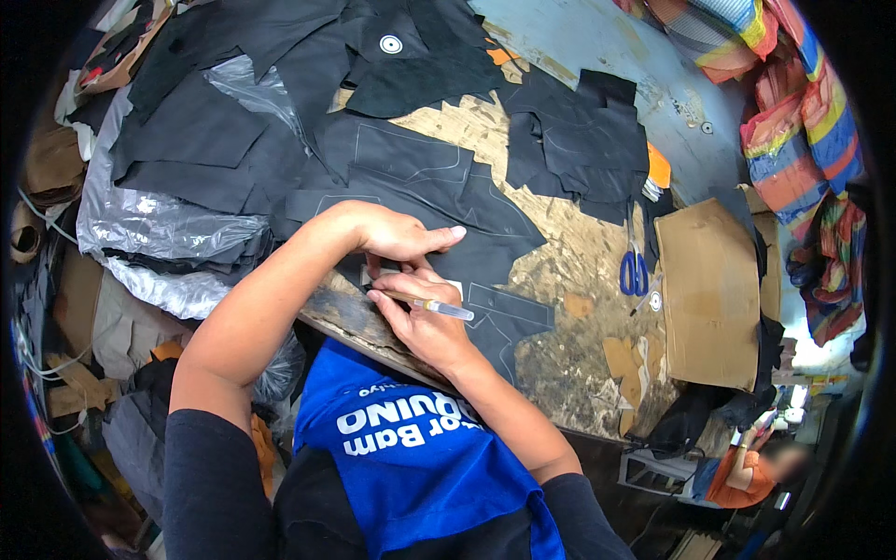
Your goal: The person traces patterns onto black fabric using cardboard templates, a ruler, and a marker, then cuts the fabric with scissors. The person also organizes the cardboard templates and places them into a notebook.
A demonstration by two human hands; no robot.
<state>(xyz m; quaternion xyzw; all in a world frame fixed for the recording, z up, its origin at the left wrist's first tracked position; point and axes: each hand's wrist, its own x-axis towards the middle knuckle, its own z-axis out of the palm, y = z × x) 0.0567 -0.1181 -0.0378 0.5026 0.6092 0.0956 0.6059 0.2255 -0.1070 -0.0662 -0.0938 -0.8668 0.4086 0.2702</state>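
Note:
My right hand (425, 322) is closed round a slim pen (429, 304) with a clear rear end, its tip low beside my left fingers. Bent over from the left, my left hand (401, 235) has its thumb stretched out to the right. Its other fingers point down, partly hidden, onto a small pale flat piece (455, 286) that shows only at its edges. Under both hands lies black leather-like sheet (439, 205), marked with thin light outlines. More outlines show on a black part (509, 313) just right of my right hand.
Blue-handled scissors (634, 271) lie right of the hands on the worn wooden table (579, 252), near a cardboard sheet (709, 294). Black pieces (579, 140) and plastic wrapping (168, 224) spread across the far and left sides. A person in orange (742, 481) is at lower right.

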